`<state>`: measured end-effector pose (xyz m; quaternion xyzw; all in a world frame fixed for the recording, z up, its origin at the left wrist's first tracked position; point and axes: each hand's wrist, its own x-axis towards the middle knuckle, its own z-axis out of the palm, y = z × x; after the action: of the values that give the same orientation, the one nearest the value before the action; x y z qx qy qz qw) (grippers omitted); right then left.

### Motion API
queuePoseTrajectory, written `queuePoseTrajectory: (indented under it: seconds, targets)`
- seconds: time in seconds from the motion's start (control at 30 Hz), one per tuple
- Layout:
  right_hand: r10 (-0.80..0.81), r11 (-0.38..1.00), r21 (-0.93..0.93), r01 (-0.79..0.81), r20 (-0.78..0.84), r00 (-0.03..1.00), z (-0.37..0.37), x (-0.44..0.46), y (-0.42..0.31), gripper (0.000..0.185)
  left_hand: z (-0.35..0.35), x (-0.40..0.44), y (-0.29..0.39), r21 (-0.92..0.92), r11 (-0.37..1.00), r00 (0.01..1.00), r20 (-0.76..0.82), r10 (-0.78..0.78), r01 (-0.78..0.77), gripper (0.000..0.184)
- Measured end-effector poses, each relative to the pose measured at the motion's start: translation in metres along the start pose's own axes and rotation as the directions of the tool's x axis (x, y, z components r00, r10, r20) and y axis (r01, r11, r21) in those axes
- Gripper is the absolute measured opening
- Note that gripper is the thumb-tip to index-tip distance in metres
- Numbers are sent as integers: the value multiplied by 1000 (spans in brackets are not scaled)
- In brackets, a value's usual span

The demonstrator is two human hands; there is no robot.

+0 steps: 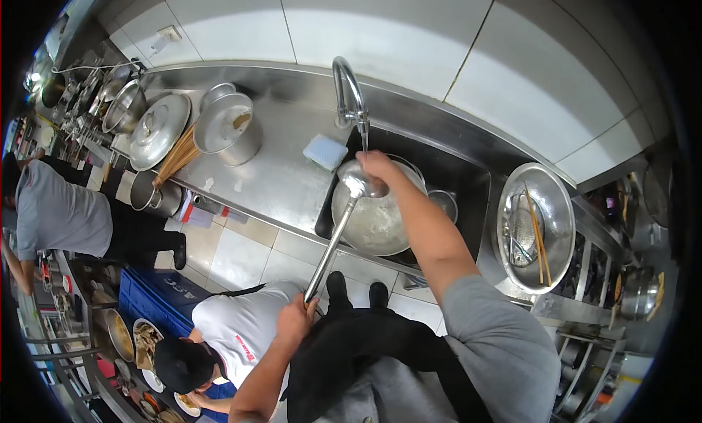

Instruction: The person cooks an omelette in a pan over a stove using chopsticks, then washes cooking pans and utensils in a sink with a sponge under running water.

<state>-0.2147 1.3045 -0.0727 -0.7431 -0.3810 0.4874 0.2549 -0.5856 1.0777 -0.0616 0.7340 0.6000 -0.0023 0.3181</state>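
A large metal ladle [360, 180] is held under the faucet [351, 94], with water running down toward its bowl. My left hand [296, 317] grips the end of the long handle. At the ladle's bowl, under the stream, is my right hand [375, 164]; its fingers are bent against the metal, and whether it holds anything else is hidden. Below the ladle a wide pan [376, 225] with cloudy liquid sits in the dark sink [468, 182]. Left of the sink, on the steel counter [281, 141], lies a pale blue sponge [325, 152].
Pots [232, 130], a lid [157, 134] and wooden sticks [178, 156] stand on the left counter. A steel basin [559, 233] holds a strainer and chopsticks at right. One co-worker [241, 328] is close at lower left, another [66, 207] farther left.
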Motion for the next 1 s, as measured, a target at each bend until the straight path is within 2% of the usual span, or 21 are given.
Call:
queuePoseTrajectory:
  seconds: [0.07,0.1,0.13,0.17,0.23,0.27,0.33,0.37,0.4,0.43,0.47,0.53,0.63,0.7,0.73,0.77,0.8,0.83,0.87,0.93,1.0]
  targets:
    - [-401,859,-393,329,-115,909,20,-21,-9,37,9,0,-9,-9,1000,1000,-17,3,-3,38]
    - [-647,655,-620,431,-166,744,28,-36,-10,37,11,2,-11,-23,1000,999,-34,2,-2,38]
    - [-802,499,-674,544,-122,585,29,-49,-6,37,8,2,-9,-27,1000,999,-35,5,-6,38]
    - [-803,493,-679,544,-114,585,29,-49,0,37,3,0,-3,-61,998,1000,-28,4,-6,39]
    - [-654,745,-473,470,-383,652,29,-48,10,37,1,-2,-1,-100,995,1000,-22,-1,-1,39]
    - [-659,741,-476,474,-376,652,30,-31,25,37,2,-2,-4,-112,994,1000,7,-1,2,39]
    - [-387,902,29,431,-390,836,25,14,54,34,-1,-1,-4,-123,992,1000,28,-1,4,39]
    - [-392,899,30,436,-389,834,11,19,51,34,-6,-2,-1,-34,999,1000,23,-21,22,39]
    - [-94,942,311,124,-111,989,-5,22,45,37,-7,-5,0,53,998,999,18,-46,45,38]
    - [163,849,458,-263,246,955,-16,22,37,43,-5,-7,-3,51,997,998,16,-55,54,38]
    - [289,923,190,-334,228,930,-26,19,21,42,-2,-7,-8,142,990,997,-74,26,-16,33]
    - [184,958,155,-240,310,933,-41,8,-3,41,-1,-7,-7,231,970,981,-155,113,-75,30]
    - [111,992,-79,-95,233,966,-37,-11,-12,32,-13,-8,2,396,915,930,-303,209,-76,29]
    - [-246,964,92,250,-52,968,-34,-6,20,18,-23,-7,0,462,885,911,-336,240,-62,34]
    - [-437,896,35,443,-107,893,-36,6,44,31,-27,-4,-5,365,930,923,-347,166,-30,25]
    - [-445,893,31,449,-94,891,-37,7,55,31,-40,0,-2,358,933,922,-356,153,-17,25]
    - [-424,792,366,488,-246,872,-34,4,65,31,-62,3,5,372,928,965,-226,129,-37,21]
    - [-347,572,641,512,-376,859,-29,3,71,30,-82,6,14,382,922,990,-97,101,-57,18]
    - [-355,566,647,511,-368,860,-19,6,76,30,-101,8,23,385,922,990,-106,92,-44,18]
    - [-52,725,547,418,-562,825,14,7,86,35,-128,8,41,542,841,947,-270,176,-2,18]
    - [279,721,691,53,-359,891,61,6,96,39,-143,-5,43,551,834,938,-305,165,33,20]
